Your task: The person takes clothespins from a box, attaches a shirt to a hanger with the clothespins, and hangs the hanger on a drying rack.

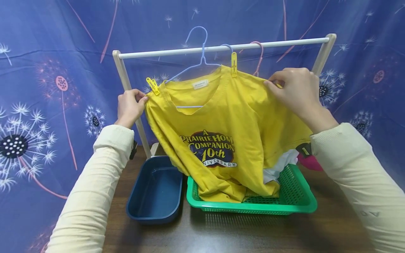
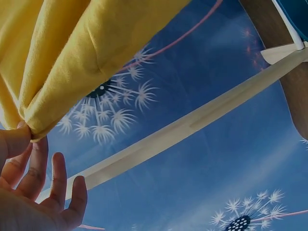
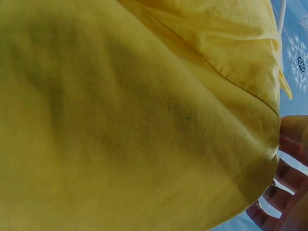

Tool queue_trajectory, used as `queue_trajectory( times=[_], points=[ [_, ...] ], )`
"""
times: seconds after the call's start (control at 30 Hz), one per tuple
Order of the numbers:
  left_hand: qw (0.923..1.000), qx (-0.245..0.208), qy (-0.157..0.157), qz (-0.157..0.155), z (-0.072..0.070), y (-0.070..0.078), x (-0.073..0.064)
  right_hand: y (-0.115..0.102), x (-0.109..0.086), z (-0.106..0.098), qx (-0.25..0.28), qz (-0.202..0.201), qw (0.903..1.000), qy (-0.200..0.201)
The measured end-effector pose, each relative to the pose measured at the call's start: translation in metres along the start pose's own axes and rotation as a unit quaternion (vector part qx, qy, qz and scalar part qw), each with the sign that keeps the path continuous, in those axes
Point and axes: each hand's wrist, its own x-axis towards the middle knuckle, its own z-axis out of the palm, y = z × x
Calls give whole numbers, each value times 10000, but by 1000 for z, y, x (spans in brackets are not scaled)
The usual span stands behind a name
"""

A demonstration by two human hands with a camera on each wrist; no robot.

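Observation:
A yellow printed T-shirt (image 1: 250, 116) hangs on a light blue hanger (image 1: 203, 56), its lower part drooping into a green basket (image 1: 253, 207). One yellow clothespin (image 1: 234, 64) grips the right shoulder beside the neckline; a second clothespin (image 1: 153, 86) sits on the left shoulder. My left hand (image 1: 130, 105) pinches the shirt at the left shoulder between thumb and finger, and in the left wrist view the other fingers (image 2: 58, 175) are spread. With my right hand (image 1: 295, 89) I pinch the right shoulder; the cloth fills most of the right wrist view.
A white rod (image 1: 177, 51) on wooden legs spans the back, with a pink hanger (image 1: 260, 58) on it. To the basket's left stands a dark blue bin (image 1: 155, 218). Pale cloth (image 1: 281, 165) lies in the basket, and something pink (image 1: 310, 163) shows beyond it.

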Motion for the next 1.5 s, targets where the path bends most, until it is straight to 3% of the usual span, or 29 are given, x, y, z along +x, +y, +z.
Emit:
queue_trajectory(
  times=[0.27,0.73,0.83,0.97,1.23,1.37,1.5],
  points=[
    [9997,45,-64,-219,5,-6,-1,-6,-1,5,-76,7,9999,-152],
    [9994,194,-236,-166,17,-23,-7,-11,-18,19,-74,-256,9991,-344],
    [9985,190,-495,-136,21,-25,-9,-10,-23,23,-51,-420,9986,-309],
    [9937,103,-1105,-158,24,-27,-10,-8,-28,28,2,-664,9977,-134],
    [9709,78,-2346,-473,29,-34,-11,-2,-36,35,-5,-1078,9940,178],
    [9647,178,-2592,-421,30,-35,-16,0,-41,34,54,-1007,9948,109],
    [9665,306,-2544,-157,27,-35,-24,2,-46,30,32,-902,9959,69]
  ],
)
